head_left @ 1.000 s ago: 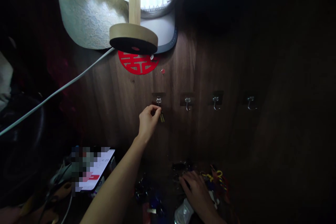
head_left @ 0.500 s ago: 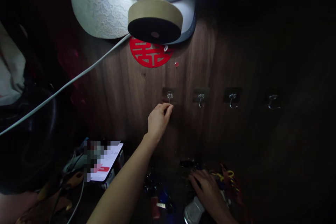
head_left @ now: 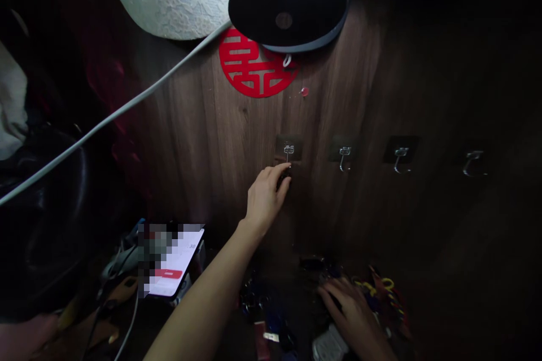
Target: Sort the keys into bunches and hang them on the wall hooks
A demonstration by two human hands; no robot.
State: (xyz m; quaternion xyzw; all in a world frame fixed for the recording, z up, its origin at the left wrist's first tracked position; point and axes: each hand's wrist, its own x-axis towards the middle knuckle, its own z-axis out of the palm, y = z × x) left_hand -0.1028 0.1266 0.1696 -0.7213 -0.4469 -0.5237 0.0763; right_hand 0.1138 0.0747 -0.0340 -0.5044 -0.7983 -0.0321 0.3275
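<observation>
My left hand (head_left: 267, 192) is at the leftmost metal hook (head_left: 288, 152) on the dark wooden panel. Its index fingertip meets the lower end of the hook, and the thumb is apart below it. A small dark patch shows between them; I cannot make out what it is. Low down in dim light, my right hand (head_left: 349, 310) lies over a cluster of small dark items (head_left: 315, 264), thumb and fingers apart. Beneath that hand is a silver-grey object (head_left: 330, 344). Red and yellow cords (head_left: 387, 287) lie to its right.
More hooks continue rightward, the nearest a metal hook (head_left: 345, 157). Above are a red cut-out ornament (head_left: 258, 76), a pale lace cap (head_left: 173, 0) and a round lamp-like object (head_left: 288, 8). A white cable (head_left: 114, 115) crosses the left. A lit phone (head_left: 180, 271) stands lower left.
The view has moved closer to the panel. My left thumb has parted from the index finger at the hook. My right hand stays over the small items.
</observation>
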